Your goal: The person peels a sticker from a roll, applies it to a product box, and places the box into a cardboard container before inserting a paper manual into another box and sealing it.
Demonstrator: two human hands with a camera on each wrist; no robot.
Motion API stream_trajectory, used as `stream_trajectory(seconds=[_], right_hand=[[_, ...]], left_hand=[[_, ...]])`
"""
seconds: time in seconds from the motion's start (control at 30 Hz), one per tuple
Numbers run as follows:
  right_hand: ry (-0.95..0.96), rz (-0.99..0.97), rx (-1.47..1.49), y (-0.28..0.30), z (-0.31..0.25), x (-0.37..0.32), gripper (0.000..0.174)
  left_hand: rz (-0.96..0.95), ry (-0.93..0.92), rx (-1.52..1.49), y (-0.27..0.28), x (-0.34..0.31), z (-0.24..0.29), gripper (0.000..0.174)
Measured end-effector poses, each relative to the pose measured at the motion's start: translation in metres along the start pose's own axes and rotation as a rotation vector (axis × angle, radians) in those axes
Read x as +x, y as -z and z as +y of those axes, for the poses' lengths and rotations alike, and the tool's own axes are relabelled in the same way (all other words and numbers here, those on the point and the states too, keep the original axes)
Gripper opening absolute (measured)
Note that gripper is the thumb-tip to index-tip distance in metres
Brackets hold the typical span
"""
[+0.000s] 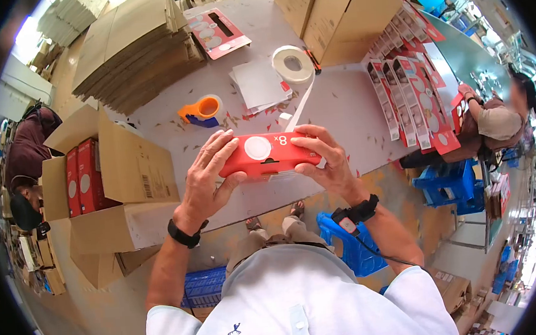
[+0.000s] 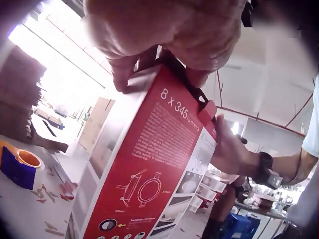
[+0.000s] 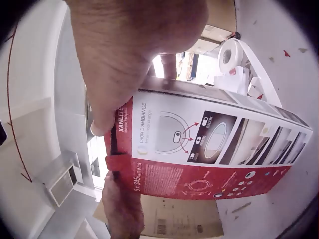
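Observation:
A red and white printed lamp box (image 1: 266, 155) stands between both hands at the table's near edge, its top face towards the head camera. My left hand (image 1: 210, 168) grips its left end, fingers over the top and thumb on the near side. The right hand (image 1: 327, 159) grips the other end in the same way. In the left wrist view the box (image 2: 149, 164) shows "8 x 345 lumens" and line drawings, with a dark slot along its top edge. Small pictures cover another side of the box (image 3: 219, 137) in the right wrist view.
Left of the hands, an open carton (image 1: 142, 166) holds red boxes (image 1: 91, 178). Behind lie flattened cartons (image 1: 132, 47), an orange tape dispenser (image 1: 203, 110), white sheets (image 1: 260, 85) and a label roll (image 1: 292, 64). Red boxes (image 1: 414, 97) stand at right, near a seated person (image 1: 501, 116).

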State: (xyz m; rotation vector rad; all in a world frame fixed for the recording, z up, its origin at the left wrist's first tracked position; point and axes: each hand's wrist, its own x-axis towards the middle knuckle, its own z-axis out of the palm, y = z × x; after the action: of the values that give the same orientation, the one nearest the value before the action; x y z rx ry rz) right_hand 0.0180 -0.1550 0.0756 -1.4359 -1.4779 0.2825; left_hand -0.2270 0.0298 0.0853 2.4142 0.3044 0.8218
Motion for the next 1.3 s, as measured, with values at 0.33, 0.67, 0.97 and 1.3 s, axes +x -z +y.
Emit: stream_trajectory(seconds=[0.33,0.67,0.97,1.3], right_hand=[[-0.011,0.014,0.037,-0.007,0.004,-0.003,0.044],[0.146,-0.144,-0.174,0.004,0.007,-0.013,0.063],[0.313,-0.132,-0.522,0.010,0.003,-0.003,0.052],[0.162,-0.002,-0.433,-0.025,-0.051,0.008,0.018]], left_hand=[[0.099,0.071,-0.140,-0.009,-0.001,-0.004,0.050],[-0.015,-0.079,-0.062,-0.005,-0.006,-0.016,0.061],[-0.001,-0.134,0.352,-0.016,0.007,0.020,0.057],[0.031,-0.074,0.254,-0.031,0.012,0.029,0.065]])
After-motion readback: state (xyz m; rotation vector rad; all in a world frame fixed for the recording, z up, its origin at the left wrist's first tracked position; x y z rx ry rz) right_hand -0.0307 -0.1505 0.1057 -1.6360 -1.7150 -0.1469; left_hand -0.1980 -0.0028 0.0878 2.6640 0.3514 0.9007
